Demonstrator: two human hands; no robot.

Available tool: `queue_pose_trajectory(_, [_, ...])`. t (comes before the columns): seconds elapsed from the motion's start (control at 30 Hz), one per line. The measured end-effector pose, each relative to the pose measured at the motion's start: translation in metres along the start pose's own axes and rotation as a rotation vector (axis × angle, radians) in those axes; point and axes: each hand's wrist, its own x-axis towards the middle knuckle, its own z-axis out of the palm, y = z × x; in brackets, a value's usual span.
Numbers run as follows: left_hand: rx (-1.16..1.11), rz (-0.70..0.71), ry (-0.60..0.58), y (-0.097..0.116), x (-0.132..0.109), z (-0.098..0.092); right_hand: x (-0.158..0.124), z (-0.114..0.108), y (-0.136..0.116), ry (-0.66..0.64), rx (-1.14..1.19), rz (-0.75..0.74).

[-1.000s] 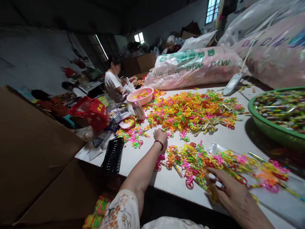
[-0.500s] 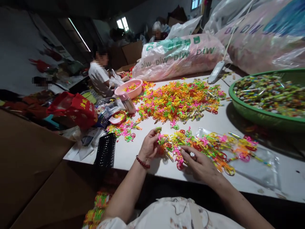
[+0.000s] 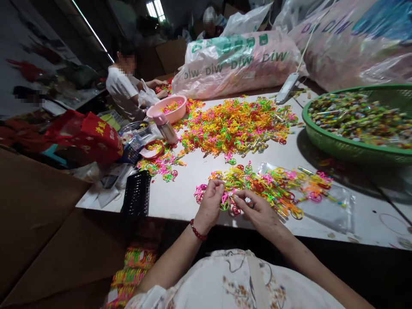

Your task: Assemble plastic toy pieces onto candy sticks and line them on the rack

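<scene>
Left hand, right hand curled around small pink plastic figure; can't tell grip. Likely piece-by-piece handling; next calls for fingertip precision.

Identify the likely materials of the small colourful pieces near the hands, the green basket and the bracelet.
Small colourful pieces: probably moulded plastic, slightly glossy, judging by their bright, solid colours and thin wheel-like rings.
Green basket: most likely plastic with a soft sheen, given its evenly coloured rim and wall.
Bracelet: dark red beads, apparently polished; glass, stone or plastic, I can't tell which.
</scene>
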Motion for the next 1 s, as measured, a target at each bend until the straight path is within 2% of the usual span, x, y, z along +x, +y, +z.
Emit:
queue_pose_trajectory(0.23, [0.155, 0.075, 0.082, -0.004, -0.003, 0.001, -0.004, -0.001, -0.005, 0.075, -0.162, -0.058])
queue_pose_trajectory(0.47, [0.234, 0.076, 0.112, -0.002, -0.003, 0.001, -0.004, -0.001, 0.001, 0.072, -0.243, -0.187])
queue_pose_trajectory(0.63, [0.280, 0.067, 0.096, 0.003, -0.004, 0.001, -0.006, 0.002, 0.003, 0.045, -0.262, -0.281])
queue_pose_trajectory(0.83, [0.337, 0.062, 0.062, -0.002, -0.004, 0.004, -0.014, 0.007, 0.004, 0.010, -0.425, -0.357])
queue_pose_trajectory(0.93, [0.451, 0.053, 0.046, -0.003, 0.006, 0.003, -0.014, -0.007, 0.006, -0.021, -0.475, -0.327])
queue_pose_trajectory(1.0, [0.567, 0.077, 0.071, 0.004, 0.020, 0.000, -0.013, -0.028, 0.009, 0.065, -0.512, -0.320])
